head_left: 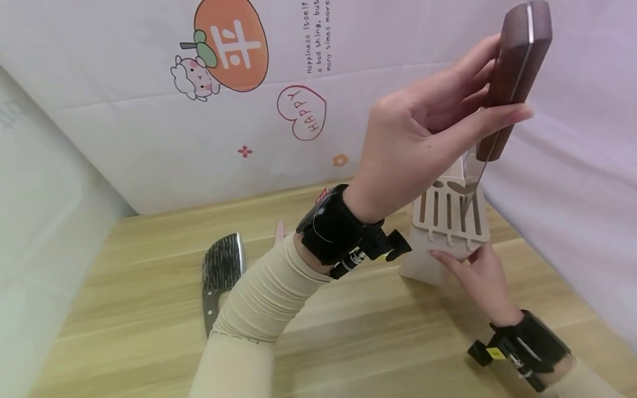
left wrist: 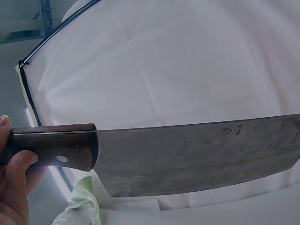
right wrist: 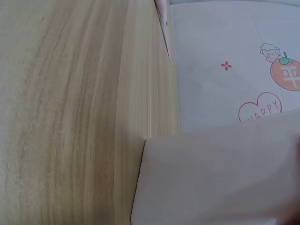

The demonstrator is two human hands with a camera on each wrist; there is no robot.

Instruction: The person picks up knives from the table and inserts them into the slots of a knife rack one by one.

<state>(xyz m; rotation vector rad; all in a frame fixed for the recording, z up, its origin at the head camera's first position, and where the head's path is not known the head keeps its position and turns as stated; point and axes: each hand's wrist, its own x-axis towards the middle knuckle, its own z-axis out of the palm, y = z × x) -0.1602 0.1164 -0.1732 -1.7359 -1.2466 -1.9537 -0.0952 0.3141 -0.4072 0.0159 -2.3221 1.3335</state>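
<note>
My left hand (head_left: 408,138) grips a kitchen knife by its dark wooden handle (head_left: 517,72), raised above a pale knife block (head_left: 423,260). The blade points down, seen nearly edge-on, and its lower end overlaps the block's slotted top in the head view. From the left wrist, the broad grey blade (left wrist: 197,159) shows almost whole, its far end cut off by the frame. Low on the block, my right hand (head_left: 485,282) holds the side, thumb across the front and the other fingers mostly hidden. The block's plain wall (right wrist: 211,178) fills the lower right wrist view.
On the wooden table (head_left: 149,298) to the left lies a cleaver (head_left: 223,268) with a dark patterned blade, its handle partly behind my left sleeve. A pink pointed blade (head_left: 280,231) pokes out beyond that forearm. A printed white cloth (head_left: 149,149) rises behind the table.
</note>
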